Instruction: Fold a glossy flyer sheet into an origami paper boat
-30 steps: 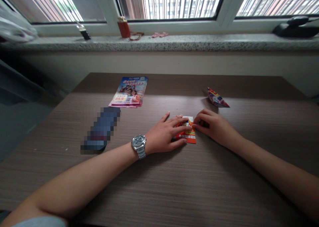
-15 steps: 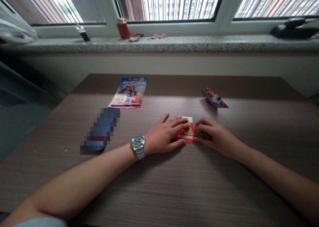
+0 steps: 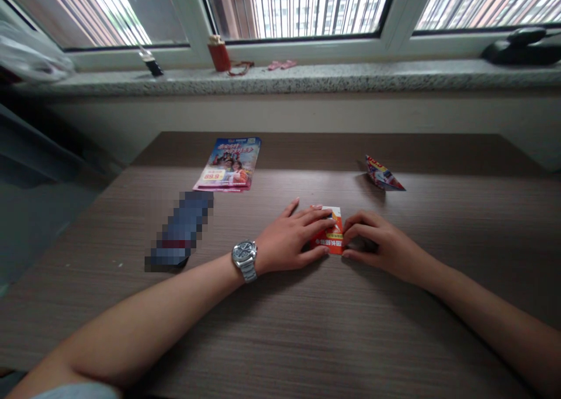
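Observation:
A folded paper flyer (image 3: 336, 231), red, orange and white with printed lettering, lies on the desk between my hands. My left hand (image 3: 294, 235), with a metal watch (image 3: 244, 253) on its wrist, rests flat over the flyer's left part, fingers spread. My right hand (image 3: 370, 239) is curled, its thumb and fingertips pinched at the flyer's right edge. Beyond the right hand stands a small folded paper piece (image 3: 382, 174) with a pointed tip, printed in red, blue and yellow.
A stack of printed flyers (image 3: 230, 162) lies at the back left of the desk (image 3: 280, 335). Nearer to me is a pixelated dark object (image 3: 182, 229). On the stone windowsill (image 3: 350, 79) are a red container (image 3: 219, 56), pink pieces (image 3: 281, 65) and a black device (image 3: 521, 49).
The whole view has shifted slightly. My right thumb is a little farther from the index fingertip. The left hand stays flat on the flyer.

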The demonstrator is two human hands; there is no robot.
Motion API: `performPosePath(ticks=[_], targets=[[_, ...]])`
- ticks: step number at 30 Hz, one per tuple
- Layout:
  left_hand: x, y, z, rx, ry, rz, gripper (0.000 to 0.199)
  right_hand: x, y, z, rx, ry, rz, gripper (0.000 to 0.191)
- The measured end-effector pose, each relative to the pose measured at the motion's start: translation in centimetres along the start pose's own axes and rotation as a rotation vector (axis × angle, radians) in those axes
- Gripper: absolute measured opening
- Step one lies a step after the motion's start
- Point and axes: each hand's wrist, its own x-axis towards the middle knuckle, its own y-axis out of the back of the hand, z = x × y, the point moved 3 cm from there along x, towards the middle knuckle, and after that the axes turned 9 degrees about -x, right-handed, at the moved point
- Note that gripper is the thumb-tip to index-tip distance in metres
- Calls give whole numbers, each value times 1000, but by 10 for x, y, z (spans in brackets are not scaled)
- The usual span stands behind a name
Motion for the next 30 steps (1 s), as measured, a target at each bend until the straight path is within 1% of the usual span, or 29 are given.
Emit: performPosePath(ticks=[4, 8, 12, 14, 16, 19, 20, 22, 26, 30], targets=[[0, -1, 0, 51, 12, 8, 56, -2, -1, -1, -12, 18, 40, 9], [-1, 0, 3, 154, 62, 40, 55, -2, 3, -3, -9, -8, 116, 12], [-4, 1, 8, 238, 133, 76, 56, -3, 3, -6, -52, 13, 155, 22], [-5, 1, 10, 268, 152, 97, 60, -4, 0, -7, -94, 40, 148, 30], [-5, 1, 10, 282, 153, 117, 59, -4, -4, -7, -152, 71, 116, 37], [-2, 1, 4, 240, 122, 140, 45, -4, -9, -6, -227, 114, 65, 42], [-1, 2, 1, 207, 104, 152, 41, -4, -9, -6, -237, 118, 54, 42], [0, 4, -7, 168, 101, 217, 39, -3, -8, -4, -235, 106, 38, 40], [0, 5, -17, 183, 101, 212, 39, -2, -2, 1, -230, 60, 60, 33], [-2, 9, -16, 184, 138, 223, 40, -4, -1, 8, -270, 25, 79, 31]])
